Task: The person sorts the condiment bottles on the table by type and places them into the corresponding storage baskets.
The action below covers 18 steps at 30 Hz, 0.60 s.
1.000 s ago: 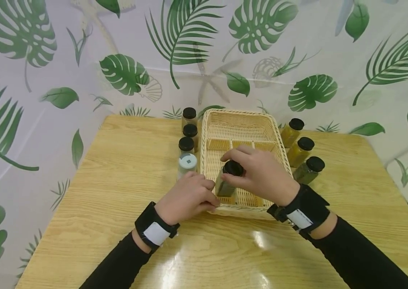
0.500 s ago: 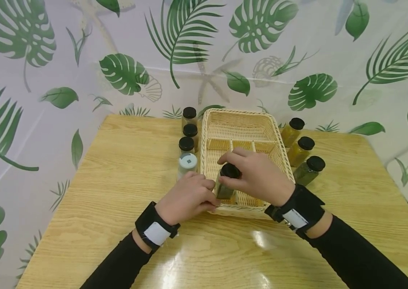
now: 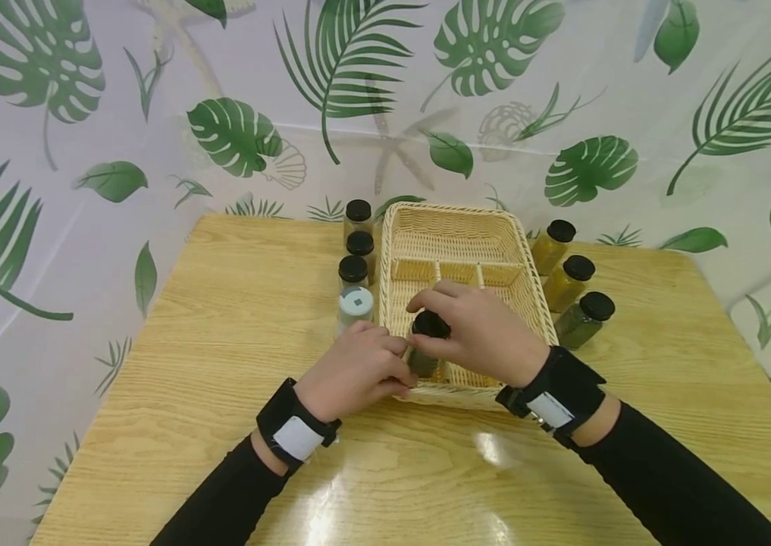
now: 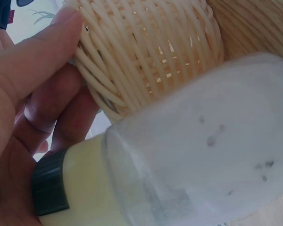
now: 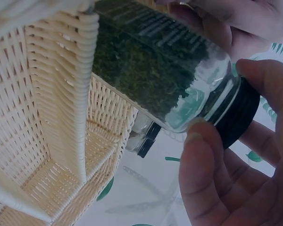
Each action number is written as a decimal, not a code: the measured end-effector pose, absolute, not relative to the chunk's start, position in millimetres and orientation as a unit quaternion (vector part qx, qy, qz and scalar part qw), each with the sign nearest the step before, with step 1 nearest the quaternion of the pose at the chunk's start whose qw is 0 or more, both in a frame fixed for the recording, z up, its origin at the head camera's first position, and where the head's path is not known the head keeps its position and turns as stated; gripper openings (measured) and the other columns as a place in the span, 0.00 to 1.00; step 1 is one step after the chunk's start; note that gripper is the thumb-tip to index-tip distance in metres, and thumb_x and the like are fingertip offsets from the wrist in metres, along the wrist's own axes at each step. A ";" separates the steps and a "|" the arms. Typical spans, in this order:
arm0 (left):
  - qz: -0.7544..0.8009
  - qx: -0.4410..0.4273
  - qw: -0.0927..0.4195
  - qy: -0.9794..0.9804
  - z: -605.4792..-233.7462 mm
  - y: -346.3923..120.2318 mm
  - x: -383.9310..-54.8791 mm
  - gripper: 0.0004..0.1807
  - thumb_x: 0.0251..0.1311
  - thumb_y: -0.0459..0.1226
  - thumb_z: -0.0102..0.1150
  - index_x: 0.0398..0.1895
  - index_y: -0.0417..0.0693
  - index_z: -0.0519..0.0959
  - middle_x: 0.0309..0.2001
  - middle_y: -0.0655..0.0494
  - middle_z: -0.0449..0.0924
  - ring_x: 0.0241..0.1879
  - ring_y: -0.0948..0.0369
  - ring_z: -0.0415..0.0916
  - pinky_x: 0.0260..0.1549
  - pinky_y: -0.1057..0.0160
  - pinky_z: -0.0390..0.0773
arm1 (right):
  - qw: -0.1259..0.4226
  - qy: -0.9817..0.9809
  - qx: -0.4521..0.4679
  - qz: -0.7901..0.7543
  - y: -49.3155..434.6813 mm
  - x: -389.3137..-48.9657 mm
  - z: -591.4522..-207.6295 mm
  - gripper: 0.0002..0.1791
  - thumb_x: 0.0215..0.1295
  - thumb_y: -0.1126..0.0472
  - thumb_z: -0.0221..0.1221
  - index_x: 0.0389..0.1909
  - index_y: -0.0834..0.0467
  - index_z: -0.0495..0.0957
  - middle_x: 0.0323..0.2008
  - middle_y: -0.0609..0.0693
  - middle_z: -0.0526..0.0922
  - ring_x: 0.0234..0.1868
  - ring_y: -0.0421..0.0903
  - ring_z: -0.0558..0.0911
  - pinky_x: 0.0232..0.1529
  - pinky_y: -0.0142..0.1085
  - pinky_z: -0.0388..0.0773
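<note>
Gripping near-upright jar (image 5: 153, 66), lid (image 5: 239, 112) up: right hand (image 3: 477, 327). Left hand (image 3: 358, 371) pinching basket rim (image 3: 460, 393).

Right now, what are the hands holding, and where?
Right hand: herb jar, around its black lid and neck. Left hand: basket, by the rim, near left corner.

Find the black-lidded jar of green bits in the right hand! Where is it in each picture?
Head: just below and right of the middle, the held jar is at the front left of the wicker basket.
Left wrist: not in it; the big whitish jar there is another one.
Right wrist: top middle, big and slanted, lid toward the right.
Shared landmark: the wicker basket.
</note>
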<state>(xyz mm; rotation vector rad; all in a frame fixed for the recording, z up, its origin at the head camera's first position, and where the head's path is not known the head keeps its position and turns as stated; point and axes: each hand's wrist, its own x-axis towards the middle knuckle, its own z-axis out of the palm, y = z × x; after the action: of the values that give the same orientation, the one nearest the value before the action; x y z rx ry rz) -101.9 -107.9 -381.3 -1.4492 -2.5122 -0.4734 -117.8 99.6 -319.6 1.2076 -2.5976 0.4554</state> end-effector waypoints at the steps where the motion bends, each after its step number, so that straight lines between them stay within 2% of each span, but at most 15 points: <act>1: -0.161 -0.491 0.101 -0.850 -380.9 -108.0 -101.8 0.03 0.49 0.49 0.68 0.28 0.67 0.86 0.24 0.70 0.69 0.30 0.66 0.65 0.45 0.58 0.65 | 0.119 -0.889 0.413 0.155 99.3 -117.7 -319.4 0.18 0.58 0.49 0.65 0.44 0.56 0.78 0.37 0.47 0.78 0.24 0.38 0.72 0.23 0.31 0.70; 11: -0.158 -0.495 0.104 -0.848 -379.6 -107.3 -102.6 0.03 0.49 0.47 0.69 0.28 0.67 0.86 0.26 0.71 0.72 0.32 0.65 0.68 0.43 0.58 0.66 | 0.108 -0.891 0.414 0.150 97.9 -118.3 -319.8 0.19 0.57 0.49 0.65 0.44 0.56 0.78 0.36 0.46 0.78 0.24 0.38 0.71 0.22 0.31 0.70; 18: -0.164 -0.493 0.099 -0.849 -378.9 -107.7 -102.1 0.02 0.49 0.48 0.68 0.26 0.66 0.86 0.23 0.69 0.68 0.29 0.66 0.66 0.42 0.57 0.66 | 0.096 -0.897 0.408 0.141 100.0 -119.2 -321.1 0.18 0.57 0.49 0.65 0.43 0.54 0.78 0.36 0.46 0.78 0.25 0.38 0.71 0.23 0.32 0.71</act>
<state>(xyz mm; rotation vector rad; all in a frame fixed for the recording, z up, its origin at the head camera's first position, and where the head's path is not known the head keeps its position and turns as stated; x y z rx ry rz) -102.1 -107.7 -378.9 -1.4587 -2.5109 -0.4839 -119.2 100.0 -321.1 1.2088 -2.6572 0.4163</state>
